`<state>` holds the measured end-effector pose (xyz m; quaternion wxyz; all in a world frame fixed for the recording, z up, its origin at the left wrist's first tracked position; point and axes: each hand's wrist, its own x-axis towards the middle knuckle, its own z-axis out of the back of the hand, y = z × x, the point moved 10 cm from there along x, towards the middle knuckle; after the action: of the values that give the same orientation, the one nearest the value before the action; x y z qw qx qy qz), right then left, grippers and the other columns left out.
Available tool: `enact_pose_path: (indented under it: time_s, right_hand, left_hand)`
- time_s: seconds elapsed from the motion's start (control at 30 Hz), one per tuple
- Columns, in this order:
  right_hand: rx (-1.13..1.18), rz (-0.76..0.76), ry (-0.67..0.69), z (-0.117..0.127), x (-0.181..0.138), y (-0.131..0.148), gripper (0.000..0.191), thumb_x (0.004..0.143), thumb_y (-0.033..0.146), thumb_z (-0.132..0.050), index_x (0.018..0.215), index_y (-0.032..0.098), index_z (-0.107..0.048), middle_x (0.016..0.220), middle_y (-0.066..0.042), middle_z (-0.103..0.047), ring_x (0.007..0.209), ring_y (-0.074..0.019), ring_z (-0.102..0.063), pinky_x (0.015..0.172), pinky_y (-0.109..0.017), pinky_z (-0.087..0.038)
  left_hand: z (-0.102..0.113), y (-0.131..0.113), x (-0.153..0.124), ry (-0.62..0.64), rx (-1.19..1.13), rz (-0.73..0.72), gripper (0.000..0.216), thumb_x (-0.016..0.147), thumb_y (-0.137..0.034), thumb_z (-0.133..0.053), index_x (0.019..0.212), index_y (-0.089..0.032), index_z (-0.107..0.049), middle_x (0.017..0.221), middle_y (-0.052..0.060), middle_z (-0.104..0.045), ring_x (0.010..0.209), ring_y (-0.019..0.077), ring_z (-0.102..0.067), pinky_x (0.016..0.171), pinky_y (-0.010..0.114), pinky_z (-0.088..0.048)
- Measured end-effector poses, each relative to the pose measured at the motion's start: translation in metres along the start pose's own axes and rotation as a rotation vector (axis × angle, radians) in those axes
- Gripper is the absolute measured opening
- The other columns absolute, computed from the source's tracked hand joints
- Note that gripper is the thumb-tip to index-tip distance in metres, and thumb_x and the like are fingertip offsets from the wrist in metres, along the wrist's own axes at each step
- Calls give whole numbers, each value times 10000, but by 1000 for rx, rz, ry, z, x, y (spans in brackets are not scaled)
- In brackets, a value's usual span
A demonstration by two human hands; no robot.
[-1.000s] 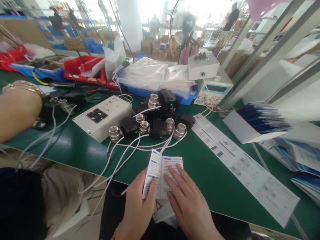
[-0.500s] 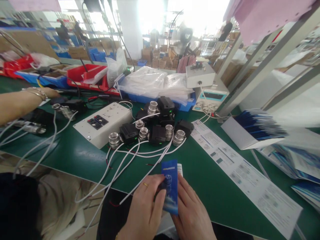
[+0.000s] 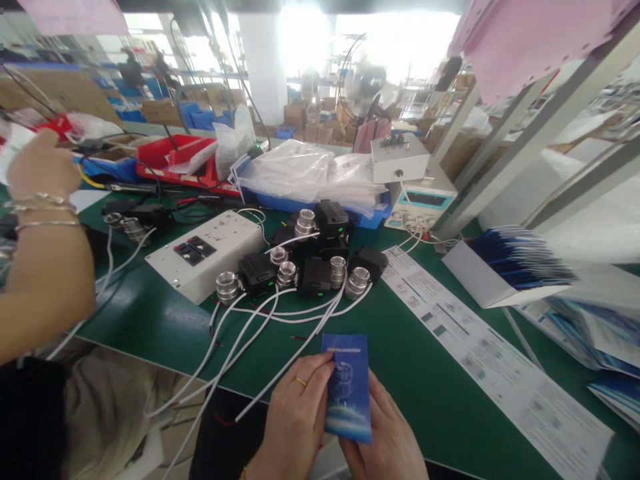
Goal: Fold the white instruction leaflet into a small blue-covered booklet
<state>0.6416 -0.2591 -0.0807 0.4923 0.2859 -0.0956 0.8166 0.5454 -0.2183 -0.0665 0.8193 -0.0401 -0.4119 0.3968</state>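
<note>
A folded blue leaflet (image 3: 349, 400) with a printed picture on its front is held between my two hands over the front edge of the green table. My left hand (image 3: 300, 407) grips its left side, the fingers bent over the front. Behind its right side my right hand (image 3: 387, 427) holds on, with part of the fingers hidden by the leaflet. Beyond them lies a cluster of black motorised valves (image 3: 316, 275) with silver threaded fittings. White cables (image 3: 260, 333) run from the valves toward me, some hanging over the edge.
To the right, a long printed sheet (image 3: 480, 347) lies flat beside a white box (image 3: 480, 280) packed with blue leaflets. A white socket box (image 3: 225, 247) stands left of the valves. A co-worker's arm (image 3: 45, 267) reaches in from the left.
The blue leaflet has turned so its front faces me more fully. The co-worker's hand at the left has lifted and holds a white paper.
</note>
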Motion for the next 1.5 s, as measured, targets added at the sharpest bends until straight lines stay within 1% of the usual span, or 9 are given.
enact_pose_path:
  time_s: [0.2,0.33,0.43,0.53,0.7,1.03,1.17,1.37,1.5]
  right_hand:
    - [40,-3,-40,-1,0,3,412,883,100,-471,1259,103,-639,1180,-162,-706,1167,-308,-662,920,-394,-630]
    - [180,-25,-162,24,-6,-8,412,910,17,-416,1226,141,-649,1130,-120,-726,1142,-254,-679,946,-352,-620]
    - [220,-84,-137,45,-7,-26,368,958,14,-476,1243,171,-648,1183,-104,-715,1138,-227,-681,916,-321,-628]
    - [154,-110,-122,59,-3,-39,364,985,49,-483,1283,183,-644,1235,-93,-702,1196,-243,-648,926,-365,-622]
    - [60,93,58,32,5,-27,359,969,58,-467,1226,175,-688,1285,-43,-689,1277,-252,-595,1057,-427,-549]
    - [6,-83,256,-9,13,-62,412,1041,108,-419,1392,225,-601,1441,-42,-580,1400,-302,-466,1095,-611,-476]
    - [26,-34,268,-2,10,-55,422,1034,94,-411,1412,194,-571,1461,-44,-559,1412,-298,-451,1085,-616,-486]
    - [1,230,193,25,-27,-24,415,947,68,-472,1279,208,-678,1390,-9,-617,1327,-246,-549,1115,-425,-494]
    - [-25,188,204,24,-23,-30,411,977,97,-453,1294,237,-675,1393,10,-614,1335,-264,-541,1059,-446,-534]
  left_hand:
    - [-5,0,3,49,22,-3,313,1053,-188,-366,1088,-146,-674,1053,90,-766,930,177,-739,830,320,-658]
    - [-10,-4,5,79,73,-43,331,1039,-159,-374,1107,-132,-697,1064,107,-765,876,185,-725,789,335,-660]
    - [-12,-8,6,98,127,-64,288,1022,-184,-447,1145,-147,-705,1095,100,-761,857,198,-716,742,354,-661]
    - [-17,-9,6,153,174,-72,278,1020,-255,-482,1155,-179,-712,1108,89,-756,862,221,-715,708,390,-660]
    - [-21,-9,4,188,211,-92,311,1034,-267,-438,1167,-199,-710,1103,78,-749,836,214,-697,670,379,-647]
    - [-22,-9,6,225,177,-98,303,1031,-278,-452,1182,-191,-700,1125,92,-720,868,215,-683,696,389,-646]
    - [-24,-6,5,239,178,-75,291,1021,-271,-477,1196,-206,-700,1139,92,-712,877,220,-680,720,410,-654]
    - [-23,-7,6,248,152,-79,303,1021,-250,-469,1228,-201,-685,1150,95,-711,886,211,-681,745,388,-658]
    - [-23,-6,6,251,138,-72,304,1034,-263,-445,1224,-205,-675,1150,92,-714,897,211,-689,749,390,-657]
